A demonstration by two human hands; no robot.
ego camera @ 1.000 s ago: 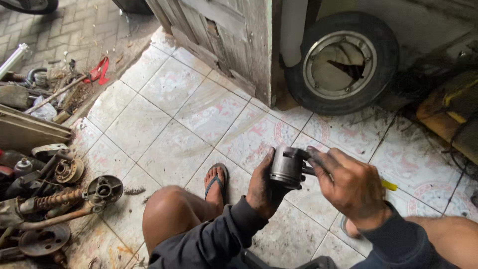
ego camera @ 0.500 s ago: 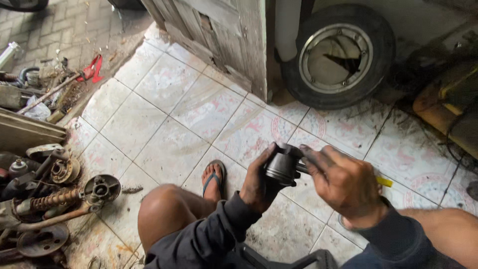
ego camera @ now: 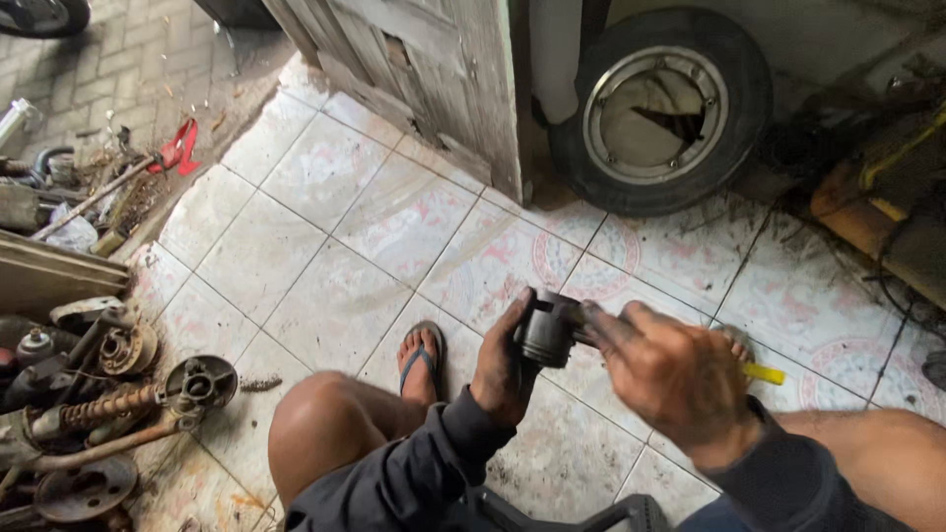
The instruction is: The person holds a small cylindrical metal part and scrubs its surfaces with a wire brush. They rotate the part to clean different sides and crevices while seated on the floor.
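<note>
Dark metal cylinder held between both hands above the tiled floor.

Left hand (ego camera: 503,369) clasps the metal cylinder (ego camera: 545,330) from its left; right hand (ego camera: 670,379) pinches its right end, axis running hand to hand; sandal (ego camera: 422,360) left, tyre (ego camera: 658,108) beyond.

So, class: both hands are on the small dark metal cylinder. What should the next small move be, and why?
Probably steady it first: the left hand cups the metal cylinder from the side, while the right hand works at its far end, blurred, so the grip looks unsettled.
</note>
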